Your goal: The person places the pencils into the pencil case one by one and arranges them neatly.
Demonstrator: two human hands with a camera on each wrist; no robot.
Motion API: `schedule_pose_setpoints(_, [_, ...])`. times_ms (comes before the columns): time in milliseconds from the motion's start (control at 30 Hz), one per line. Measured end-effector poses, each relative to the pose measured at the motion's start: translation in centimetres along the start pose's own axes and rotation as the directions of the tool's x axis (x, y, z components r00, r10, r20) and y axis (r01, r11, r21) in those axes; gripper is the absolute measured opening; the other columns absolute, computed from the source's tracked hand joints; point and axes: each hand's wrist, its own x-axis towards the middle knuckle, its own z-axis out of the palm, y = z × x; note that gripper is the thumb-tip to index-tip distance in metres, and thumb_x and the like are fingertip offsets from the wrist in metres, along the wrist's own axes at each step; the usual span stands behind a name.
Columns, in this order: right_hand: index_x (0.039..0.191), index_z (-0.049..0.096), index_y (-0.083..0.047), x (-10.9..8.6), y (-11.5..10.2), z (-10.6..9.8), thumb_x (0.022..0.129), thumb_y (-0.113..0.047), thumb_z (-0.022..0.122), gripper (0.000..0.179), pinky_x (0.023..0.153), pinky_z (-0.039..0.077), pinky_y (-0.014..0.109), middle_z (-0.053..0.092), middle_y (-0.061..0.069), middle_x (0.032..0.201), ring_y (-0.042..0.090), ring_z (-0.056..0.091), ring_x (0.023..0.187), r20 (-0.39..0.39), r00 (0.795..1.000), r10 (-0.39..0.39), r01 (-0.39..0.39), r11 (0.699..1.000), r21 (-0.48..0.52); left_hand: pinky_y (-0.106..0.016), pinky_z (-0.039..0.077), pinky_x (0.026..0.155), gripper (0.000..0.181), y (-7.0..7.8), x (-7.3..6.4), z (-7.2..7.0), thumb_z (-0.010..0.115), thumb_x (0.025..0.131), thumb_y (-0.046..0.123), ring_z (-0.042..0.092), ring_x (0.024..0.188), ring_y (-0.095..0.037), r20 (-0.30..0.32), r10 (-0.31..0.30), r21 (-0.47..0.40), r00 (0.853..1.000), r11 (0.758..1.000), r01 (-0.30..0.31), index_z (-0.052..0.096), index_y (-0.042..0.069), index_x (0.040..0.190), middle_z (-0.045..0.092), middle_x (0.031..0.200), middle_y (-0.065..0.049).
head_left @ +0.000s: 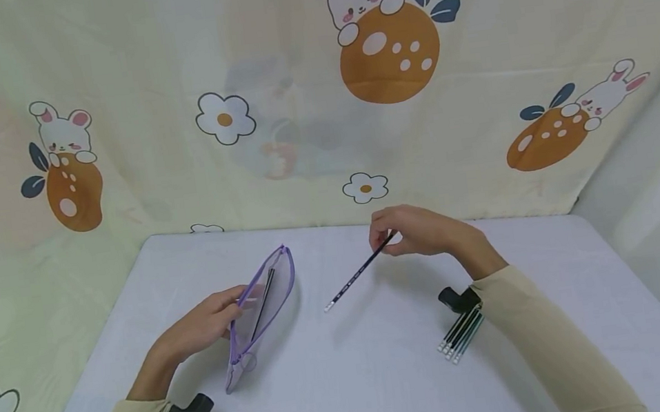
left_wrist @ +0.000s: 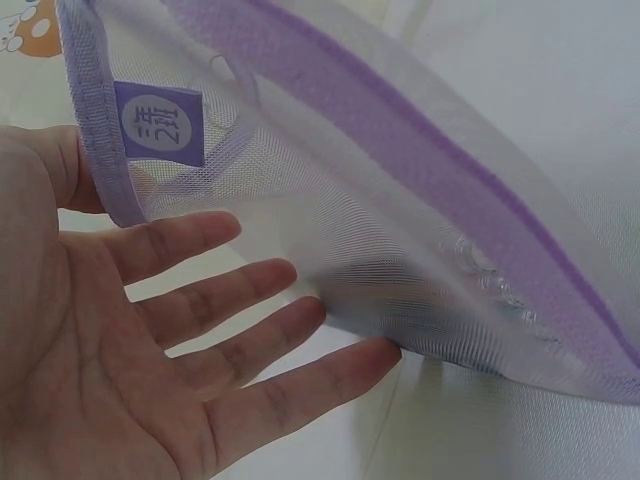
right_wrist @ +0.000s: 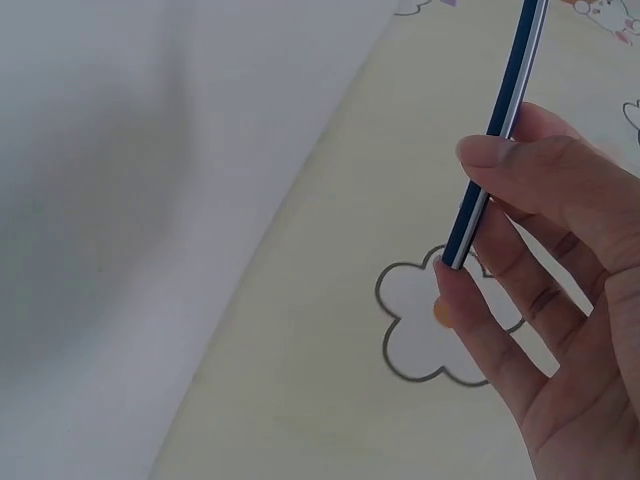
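Note:
My left hand [head_left: 204,323] holds a see-through mesh pouch [left_wrist: 400,165] with purple trim, its mouth spread apart. In the left wrist view the thumb is behind the pouch's edge and the other fingers reach out along the mesh. A dark pencil [head_left: 263,304] lies inside the pouch. To the right, my right hand [head_left: 411,231] pinches a dark blue pencil [right_wrist: 515,75] with light stripes between thumb and fingers, near one end. That pencil slants in the air above the table, its white eraser end down towards the pouch.
Several pencils [head_left: 461,338] with white eraser ends lie together on the white table [head_left: 366,382], below the right wrist and partly hidden by its black camera [head_left: 460,300]. A patterned curtain [head_left: 299,161] hangs behind the table's back edge and along its sides.

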Motion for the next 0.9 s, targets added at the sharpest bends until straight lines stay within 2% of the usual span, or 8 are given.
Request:
schedule_pose_setpoints(167, [0.097,0.072,-0.024,1.1,-1.0,-0.3,0.089,-0.008,0.077,0.019,0.092,0.055,0.034,0.064,-0.012,0.097,0.01,0.065,0.098,-0.004,0.999,-0.05,0.05,0.999,-0.01,-0.049,0.056,0.087,0.05,-0.1,0.0,-0.1,0.033,0.105,0.015,0.045,0.136,-0.045,0.003,0.01,0.011,1.0,1.0,-0.01,0.044,0.008,0.153,0.045,0.155,-0.02])
schedule_pose_setpoints(333, [0.097,0.073,-0.024,2.5,-1.8,-0.4,0.089,-0.01,0.077,0.017,0.093,0.054,0.033,0.064,-0.012,0.098,0.008,0.065,0.098,-0.001,0.996,-0.091,0.091,0.996,-0.023,-0.05,0.056,0.087,0.049,-0.3,0.1,-0.1,0.034,0.106,0.015,0.046,0.135,-0.045,-0.002,0.009,0.019,1.0,1.0,-0.009,0.045,0.009,0.153,0.044,0.156,-0.019])
schedule_pose_setpoints(600, [0.098,0.073,-0.025,4.8,-3.5,-0.3,0.089,-0.013,0.078,0.016,0.093,0.052,0.03,0.063,-0.013,0.1,0.008,0.062,0.099,-0.025,0.986,-0.166,0.163,0.982,-0.097,-0.053,0.056,0.088,0.049,-0.4,0.2,-0.1,0.034,0.106,0.015,0.044,0.138,-0.049,-0.005,0.006,0.023,1.0,1.0,-0.006,0.045,0.009,0.154,0.044,0.156,-0.02])
schedule_pose_setpoints(900, [0.097,0.072,-0.025,6.4,-5.4,0.6,0.089,-0.012,0.077,0.016,0.091,0.051,0.028,0.062,-0.013,0.099,0.007,0.062,0.101,-0.036,0.98,-0.193,0.187,0.974,-0.127,-0.049,0.057,0.087,0.05,-0.4,0.1,-0.1,0.034,0.106,0.015,0.044,0.137,-0.046,-0.002,0.001,0.019,1.0,1.0,-0.001,0.043,0.009,0.154,0.045,0.154,-0.02])
